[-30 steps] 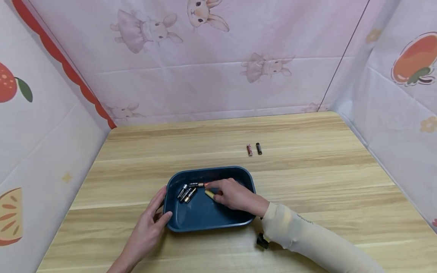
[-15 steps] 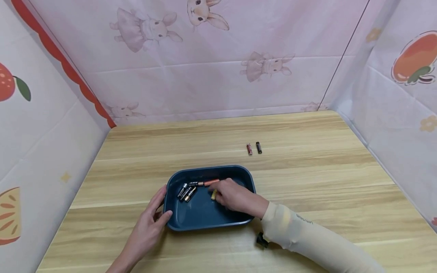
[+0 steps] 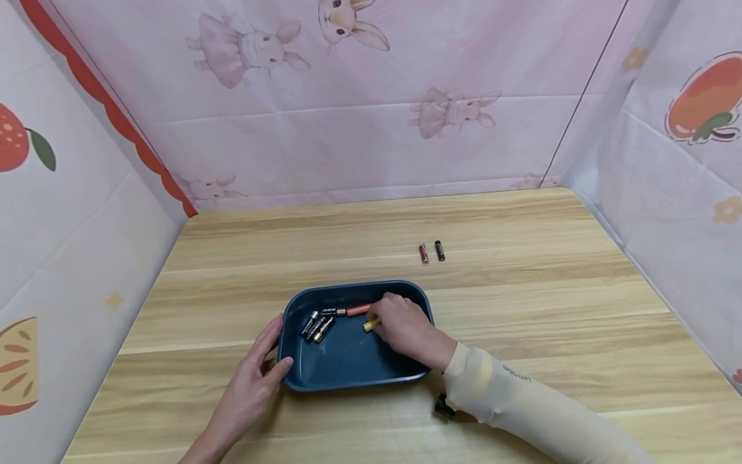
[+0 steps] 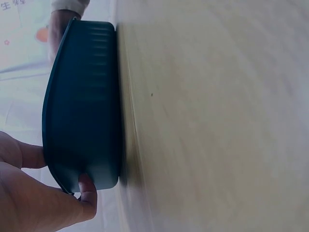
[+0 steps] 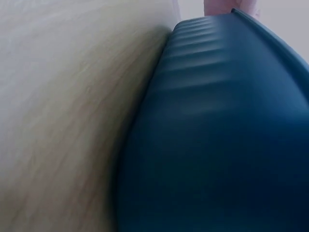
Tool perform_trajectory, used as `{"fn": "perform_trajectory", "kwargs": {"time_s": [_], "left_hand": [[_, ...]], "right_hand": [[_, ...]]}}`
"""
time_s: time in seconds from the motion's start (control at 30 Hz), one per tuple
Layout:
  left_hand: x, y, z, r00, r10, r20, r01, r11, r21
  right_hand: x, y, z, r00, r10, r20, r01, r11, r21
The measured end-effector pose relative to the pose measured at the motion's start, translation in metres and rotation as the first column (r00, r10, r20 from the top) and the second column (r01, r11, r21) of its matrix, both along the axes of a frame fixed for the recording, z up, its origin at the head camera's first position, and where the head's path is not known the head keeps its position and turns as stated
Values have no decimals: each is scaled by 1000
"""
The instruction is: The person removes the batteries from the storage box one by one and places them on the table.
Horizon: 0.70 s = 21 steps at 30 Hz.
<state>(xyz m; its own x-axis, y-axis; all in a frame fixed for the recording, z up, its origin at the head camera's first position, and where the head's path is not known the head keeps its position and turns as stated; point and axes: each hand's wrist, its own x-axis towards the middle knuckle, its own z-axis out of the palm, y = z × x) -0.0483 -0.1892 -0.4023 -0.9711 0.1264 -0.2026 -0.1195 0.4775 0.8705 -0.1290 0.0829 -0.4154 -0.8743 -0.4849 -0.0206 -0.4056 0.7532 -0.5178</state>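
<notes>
A dark blue plastic tray (image 3: 342,367) sits on the wooden table. My left hand (image 3: 249,383) grips its left end, thumb over the rim and fingers along the outer wall; the left wrist view shows fingertips against the tray's side (image 4: 87,106). Inside, my right hand (image 3: 402,325) pinches a yellow battery (image 3: 370,325), its far end hidden by the fingers. An orange battery (image 3: 357,310) lies just beyond, end to end with a black and copper one (image 3: 333,312). Several dark batteries (image 3: 317,327) lie side by side at the left. Only the tray's outer wall (image 5: 207,121) fills the right wrist view.
Behind the tray, a red battery (image 3: 424,252) and a black battery (image 3: 440,251) lie on the table (image 3: 522,283). A small black object (image 3: 444,407) shows beneath the right sleeve (image 3: 510,393). Printed cloth walls (image 3: 371,148) border the table.
The yellow battery has turned and shifted right with my right hand's fingers, which have drawn back from the orange battery, now more exposed. My left hand stays at the tray's end.
</notes>
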Motion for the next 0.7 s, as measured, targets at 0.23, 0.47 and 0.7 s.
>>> {"fn": "perform_trajectory", "kwargs": {"time_s": [0.23,0.47,0.7], "left_hand": [[0,0,-1,1000,8,21,-8,1000,2],[0,0,-1,1000,8,20,-8,1000,7],[0,1,2,1000,4,4,-4,1000,-5]], "right_hand": [[-1,2,2,1000,-11,19,11,1000,-6],[0,6,15,997,14,73,2,974,-226],[-2,18,50,991,-35,132,79,935,-347]]}}
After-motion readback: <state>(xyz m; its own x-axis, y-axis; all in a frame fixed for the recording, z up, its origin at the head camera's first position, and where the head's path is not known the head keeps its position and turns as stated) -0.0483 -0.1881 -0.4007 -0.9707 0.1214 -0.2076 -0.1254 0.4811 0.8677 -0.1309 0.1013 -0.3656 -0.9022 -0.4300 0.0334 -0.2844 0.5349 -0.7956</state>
